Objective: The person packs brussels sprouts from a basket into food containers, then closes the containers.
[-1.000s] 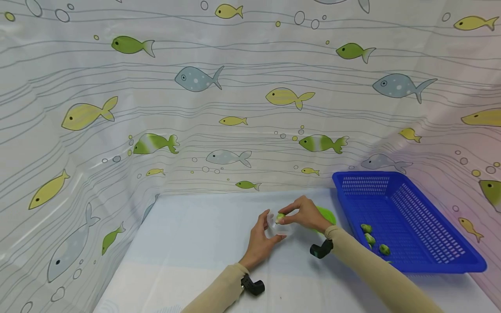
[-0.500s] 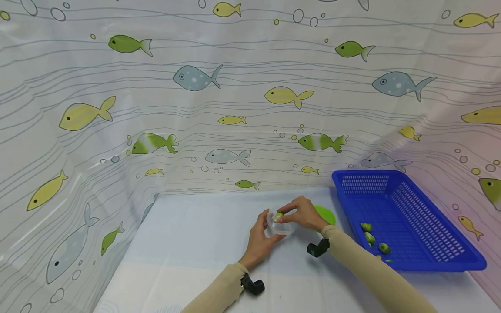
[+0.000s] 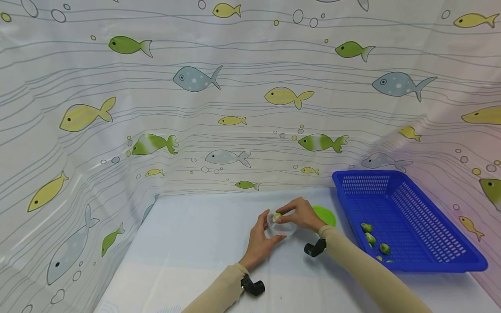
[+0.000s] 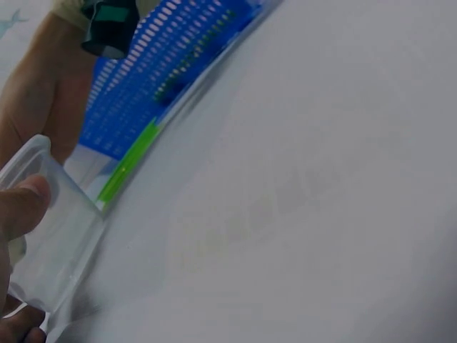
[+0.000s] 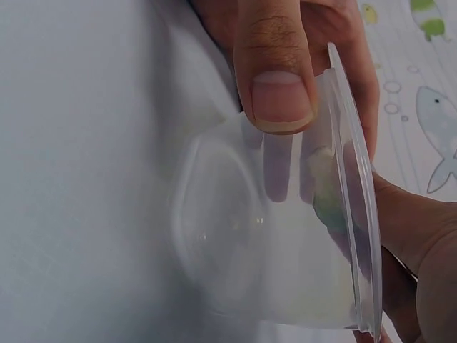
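A small clear plastic tub [image 3: 285, 230] stands on the table in the middle of the head view. My left hand [image 3: 259, 243] grips it by the sides, thumb near and fingers on the far side. Between thumb and fingertips, my right hand [image 3: 304, 216] pinches a Brussels sprout [image 3: 278, 216] at the tub's mouth. In the right wrist view the sprout [image 5: 328, 189] shows blurred through the tub's wall [image 5: 285, 279]. The left thumb [image 5: 280, 93] presses the outside of the tub there. The left wrist view shows the tub [image 4: 64, 236] at its left edge.
A bright green round lid [image 3: 326, 216] lies on the table behind the right hand, partly covered by it. To the right stands a large blue plastic basket [image 3: 407, 217] with several Brussels sprouts [image 3: 369, 238] in its near left corner. A fish-patterned curtain [image 3: 235, 134] hangs behind.
My right hand has shifted slightly left with the sprout, and more of the green lid shows. My left hand keeps its grip on the tub, which shows more plainly now.
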### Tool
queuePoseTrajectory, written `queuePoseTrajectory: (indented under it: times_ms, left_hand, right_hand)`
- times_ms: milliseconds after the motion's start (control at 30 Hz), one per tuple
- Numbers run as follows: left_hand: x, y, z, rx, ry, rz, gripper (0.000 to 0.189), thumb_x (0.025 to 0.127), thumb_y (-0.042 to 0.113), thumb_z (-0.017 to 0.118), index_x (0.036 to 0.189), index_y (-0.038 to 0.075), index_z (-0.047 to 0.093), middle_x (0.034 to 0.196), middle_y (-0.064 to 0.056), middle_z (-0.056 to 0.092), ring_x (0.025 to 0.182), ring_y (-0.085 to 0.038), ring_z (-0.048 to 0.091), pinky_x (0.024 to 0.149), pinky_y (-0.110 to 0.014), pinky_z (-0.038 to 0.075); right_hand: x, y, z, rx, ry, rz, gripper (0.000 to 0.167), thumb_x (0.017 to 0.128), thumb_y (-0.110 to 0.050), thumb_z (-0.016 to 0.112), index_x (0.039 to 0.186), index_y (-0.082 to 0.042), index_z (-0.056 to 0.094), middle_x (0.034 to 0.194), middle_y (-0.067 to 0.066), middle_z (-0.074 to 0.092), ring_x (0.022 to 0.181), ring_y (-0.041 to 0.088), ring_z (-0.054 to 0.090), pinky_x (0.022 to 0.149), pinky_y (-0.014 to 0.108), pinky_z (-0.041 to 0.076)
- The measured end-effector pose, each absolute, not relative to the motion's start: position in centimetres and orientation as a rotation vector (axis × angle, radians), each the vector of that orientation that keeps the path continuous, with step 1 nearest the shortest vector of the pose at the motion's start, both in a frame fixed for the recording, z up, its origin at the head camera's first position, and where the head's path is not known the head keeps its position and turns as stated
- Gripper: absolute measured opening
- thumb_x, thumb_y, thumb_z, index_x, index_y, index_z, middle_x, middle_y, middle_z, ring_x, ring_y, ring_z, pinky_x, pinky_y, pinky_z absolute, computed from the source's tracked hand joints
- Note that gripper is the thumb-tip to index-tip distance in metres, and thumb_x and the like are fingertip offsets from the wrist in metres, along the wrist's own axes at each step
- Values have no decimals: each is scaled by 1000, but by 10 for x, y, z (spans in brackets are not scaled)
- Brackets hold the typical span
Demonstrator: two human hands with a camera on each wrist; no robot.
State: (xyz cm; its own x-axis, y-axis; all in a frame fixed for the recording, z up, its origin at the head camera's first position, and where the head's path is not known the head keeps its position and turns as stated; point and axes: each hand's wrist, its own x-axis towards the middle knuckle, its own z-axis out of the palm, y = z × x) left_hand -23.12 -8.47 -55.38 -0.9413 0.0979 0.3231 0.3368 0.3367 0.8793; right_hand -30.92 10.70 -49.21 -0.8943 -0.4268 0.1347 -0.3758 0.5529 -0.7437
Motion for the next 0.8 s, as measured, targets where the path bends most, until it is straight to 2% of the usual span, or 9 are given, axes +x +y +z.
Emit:
queuePoseTrajectory:
  times_ms: [233, 400, 500, 633, 800]
  left_hand:
    - [-232, -84, -553, -400, -2384, -1635, 90, 86, 21, 88, 158, 1, 39, 146, -19, 64, 130, -29, 67, 110, -52, 51]
    - [-232, -84, -552, -396, -2387, -1636, 89, 86, 20, 88, 158, 0, 39, 145, -19, 64, 130, -29, 67, 111, -52, 50]
    - [-232, -84, -552, -407, -2381, -1645, 89, 87, 18, 87, 158, -2, 38, 146, -20, 63, 131, -30, 66, 112, -54, 50]
    - [-231, -85, -554, -416, -2387, -1647, 89, 87, 19, 87, 158, -3, 38, 148, -21, 62, 132, -32, 66, 112, -55, 50]
    - [-232, -85, -555, -403, -2409, -1633, 89, 87, 20, 87, 159, -1, 37, 152, -20, 58, 133, -32, 64, 113, -56, 49]
  right_hand:
    - [-313, 105, -492, -793, 2756, -1242, 31, 77, -29, 96, 103, -16, 87, 95, -2, 83, 97, 19, 75, 85, 35, 54]
    - [-311, 99, -488, -869, 2807, -1195, 29, 76, -24, 97, 101, -12, 87, 90, -1, 83, 93, 25, 69, 85, 32, 41]
    - [-310, 95, -489, -872, 2828, -1165, 28, 76, -23, 97, 99, -12, 87, 89, -2, 83, 93, 21, 65, 87, 33, 37]
    - [-308, 92, -491, -860, 2863, -1098, 27, 75, -22, 98, 97, -13, 87, 87, -5, 82, 93, 14, 62, 89, 35, 37]
    - [-308, 89, -495, -842, 2886, -1028, 26, 74, -23, 98, 96, -13, 87, 85, -8, 82, 95, 13, 61, 91, 37, 38]
